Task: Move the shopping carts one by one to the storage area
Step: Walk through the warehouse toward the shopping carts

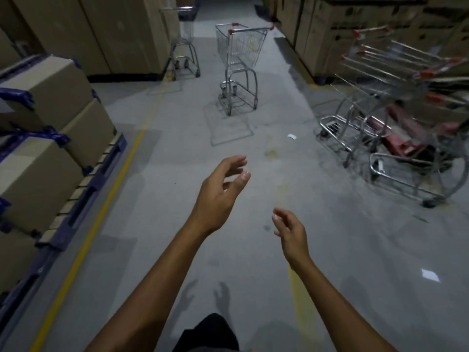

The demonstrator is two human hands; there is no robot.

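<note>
Grey concrete floor (pixel 177 161) stretches ahead of me, and a wire cart (pixel 238 62) with red handle ends stands alone in the middle of the aisle, well apart from my hands. My left hand (pixel 218 196) reaches out toward that cart, fingers loosely spread and slightly bent, holding nothing. My right hand (pixel 291 235) hangs nearer to me than the left and a little right of the cart's line, also relaxed and empty.

Left of the cart and further back, a second cart (pixel 184 44) sits against tall brown cartons (pixel 121 34). Right of the cart, a blurred row of nested carts (pixel 396 97) is parked beside more cartons, a reddish seat flap showing low among them. Nearer to me than the cart and far to its left, stacked boxes (pixel 43 138) rest on a blue pallet (pixel 83 204), with a yellow line (pixel 101 212) painted along its edge. A white scrap of paper (pixel 292 136) lies on the floor between the cart and the nested row.
</note>
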